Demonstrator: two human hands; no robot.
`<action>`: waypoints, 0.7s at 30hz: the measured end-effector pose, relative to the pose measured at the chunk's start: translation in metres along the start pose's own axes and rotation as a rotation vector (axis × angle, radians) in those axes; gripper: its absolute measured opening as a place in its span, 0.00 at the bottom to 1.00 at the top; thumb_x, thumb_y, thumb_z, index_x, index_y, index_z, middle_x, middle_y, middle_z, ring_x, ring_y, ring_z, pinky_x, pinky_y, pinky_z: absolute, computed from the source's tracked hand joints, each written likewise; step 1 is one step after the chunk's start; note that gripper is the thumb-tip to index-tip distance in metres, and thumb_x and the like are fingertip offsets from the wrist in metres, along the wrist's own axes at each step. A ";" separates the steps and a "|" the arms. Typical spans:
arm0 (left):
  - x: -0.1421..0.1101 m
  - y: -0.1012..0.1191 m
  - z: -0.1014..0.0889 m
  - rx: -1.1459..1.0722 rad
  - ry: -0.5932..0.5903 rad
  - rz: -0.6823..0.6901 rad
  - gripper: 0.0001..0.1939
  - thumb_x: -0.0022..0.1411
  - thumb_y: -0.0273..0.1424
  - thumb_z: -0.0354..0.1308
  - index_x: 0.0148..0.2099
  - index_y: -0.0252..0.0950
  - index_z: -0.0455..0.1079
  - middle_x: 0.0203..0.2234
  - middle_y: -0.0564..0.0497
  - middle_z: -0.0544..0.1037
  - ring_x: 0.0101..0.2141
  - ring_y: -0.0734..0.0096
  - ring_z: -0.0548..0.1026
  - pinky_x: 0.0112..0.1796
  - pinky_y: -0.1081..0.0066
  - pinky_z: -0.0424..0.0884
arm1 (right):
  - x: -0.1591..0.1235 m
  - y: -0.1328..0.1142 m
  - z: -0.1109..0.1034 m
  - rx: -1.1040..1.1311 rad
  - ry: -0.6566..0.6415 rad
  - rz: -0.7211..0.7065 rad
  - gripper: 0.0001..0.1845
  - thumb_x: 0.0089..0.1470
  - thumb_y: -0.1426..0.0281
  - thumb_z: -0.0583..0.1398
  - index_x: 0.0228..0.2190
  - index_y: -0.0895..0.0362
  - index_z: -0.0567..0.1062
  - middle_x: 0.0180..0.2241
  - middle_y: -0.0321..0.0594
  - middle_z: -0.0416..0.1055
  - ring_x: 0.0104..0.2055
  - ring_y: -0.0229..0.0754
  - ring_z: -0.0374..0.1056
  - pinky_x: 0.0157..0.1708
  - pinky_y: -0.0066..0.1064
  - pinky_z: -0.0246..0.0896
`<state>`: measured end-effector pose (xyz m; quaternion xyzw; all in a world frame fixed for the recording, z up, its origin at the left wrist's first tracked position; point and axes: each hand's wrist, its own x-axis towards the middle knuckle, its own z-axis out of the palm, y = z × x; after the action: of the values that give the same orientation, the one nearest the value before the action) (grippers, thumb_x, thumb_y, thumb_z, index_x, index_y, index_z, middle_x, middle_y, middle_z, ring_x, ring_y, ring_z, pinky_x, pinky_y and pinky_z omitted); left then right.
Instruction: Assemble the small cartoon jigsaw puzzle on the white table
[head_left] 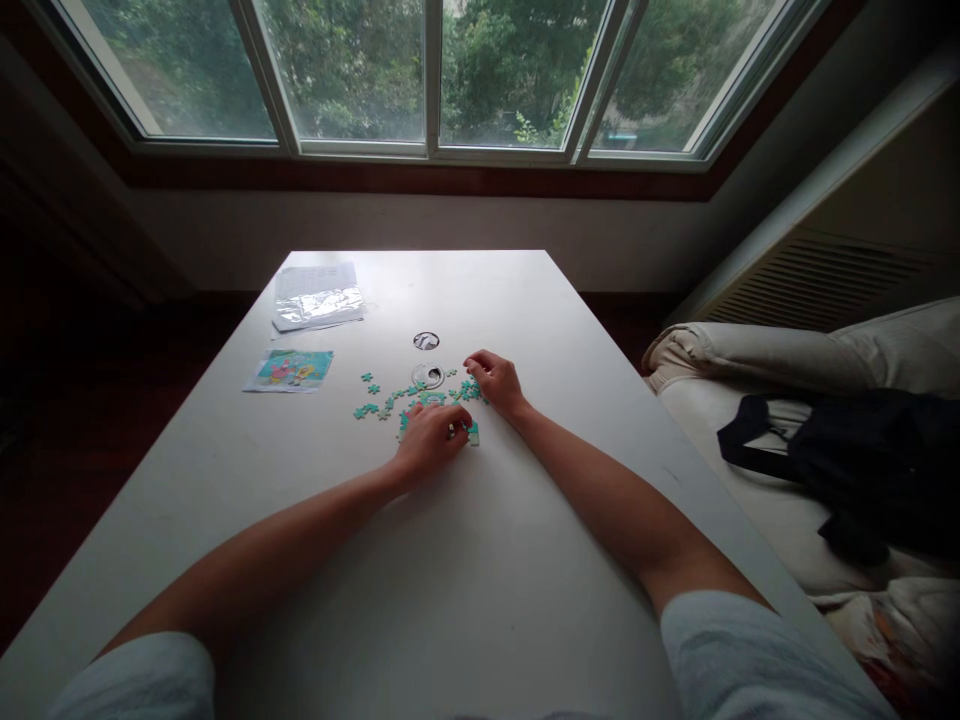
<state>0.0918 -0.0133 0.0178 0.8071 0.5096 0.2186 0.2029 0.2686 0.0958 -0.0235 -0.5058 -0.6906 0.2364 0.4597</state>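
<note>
puzzle pieces, green and small, lie loose on the white table in front of you, strung out to the left of your hands and bunched just left of your right hand's fingers. at the middle, a joined patch of the same green shows at the edges of your left hand, which lies over it and covers most of it. that hand is curled, thumb and fingers bent towards the right; you can't tell from here whether a piece sits between them. your right hand is a little farther off and to the right, fingers bent to the left above the bunched pieces; whether it pinches one is too small to tell.

just beyond the pieces is a round pale emblem, and a darker round emblem is farther still. to the left you have a colourful picture sheet lying flat, and beyond it a shiny clear sleeve over papers. a window spans the far wall, and a pale couch stands on the right with a dark cloth item on it.
</note>
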 end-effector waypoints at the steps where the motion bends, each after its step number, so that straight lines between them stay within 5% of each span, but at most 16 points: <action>1: -0.001 0.001 0.002 0.017 0.008 0.001 0.08 0.61 0.27 0.56 0.40 0.43 0.75 0.33 0.53 0.80 0.39 0.64 0.73 0.46 0.61 0.59 | 0.000 0.000 0.000 0.002 0.000 -0.001 0.13 0.59 0.62 0.57 0.32 0.54 0.80 0.30 0.36 0.77 0.32 0.40 0.68 0.35 0.30 0.61; 10: -0.007 -0.007 0.003 0.115 0.060 0.092 0.08 0.63 0.27 0.56 0.42 0.43 0.74 0.35 0.54 0.80 0.41 0.63 0.71 0.48 0.59 0.58 | 0.000 -0.002 -0.001 -0.006 -0.001 -0.013 0.13 0.59 0.63 0.57 0.33 0.54 0.80 0.30 0.36 0.77 0.32 0.40 0.67 0.35 0.30 0.60; 21: -0.006 -0.024 -0.001 0.154 -0.029 0.281 0.15 0.60 0.27 0.60 0.47 0.47 0.77 0.42 0.50 0.75 0.44 0.60 0.67 0.47 0.59 0.62 | -0.001 -0.003 0.000 -0.007 -0.015 -0.032 0.12 0.59 0.63 0.57 0.32 0.54 0.79 0.30 0.36 0.77 0.32 0.40 0.68 0.35 0.30 0.60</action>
<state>0.0710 -0.0093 0.0049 0.8866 0.4040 0.1935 0.1153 0.2669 0.0937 -0.0219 -0.4946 -0.7027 0.2305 0.4565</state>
